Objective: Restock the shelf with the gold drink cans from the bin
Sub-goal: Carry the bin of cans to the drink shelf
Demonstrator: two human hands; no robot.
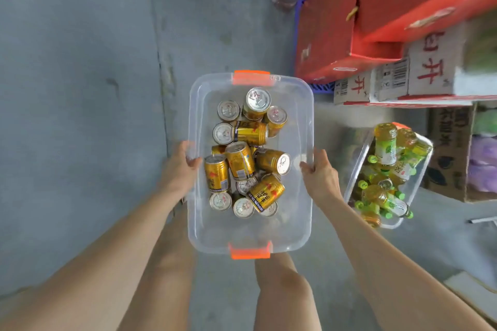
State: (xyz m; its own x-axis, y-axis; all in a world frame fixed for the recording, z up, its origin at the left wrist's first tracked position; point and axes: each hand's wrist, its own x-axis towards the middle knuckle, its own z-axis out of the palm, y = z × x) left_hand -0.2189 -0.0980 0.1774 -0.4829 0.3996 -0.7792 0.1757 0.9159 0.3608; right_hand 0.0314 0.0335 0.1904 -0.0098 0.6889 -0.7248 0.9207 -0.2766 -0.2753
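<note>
A clear plastic bin with orange latches at both short ends hangs above the grey floor in front of my legs. Several gold drink cans lie jumbled inside it, some upright with silver tops showing, some on their sides. My left hand grips the bin's left long rim, fingers curled over the edge. My right hand grips the right long rim the same way. No shelf face is plainly seen in this view.
A second clear bin of green-capped tea bottles sits on the floor to the right. Red cartons and white cartons with red print are stacked at upper right, a brown carton beside them. Grey concrete floor spreads to the left.
</note>
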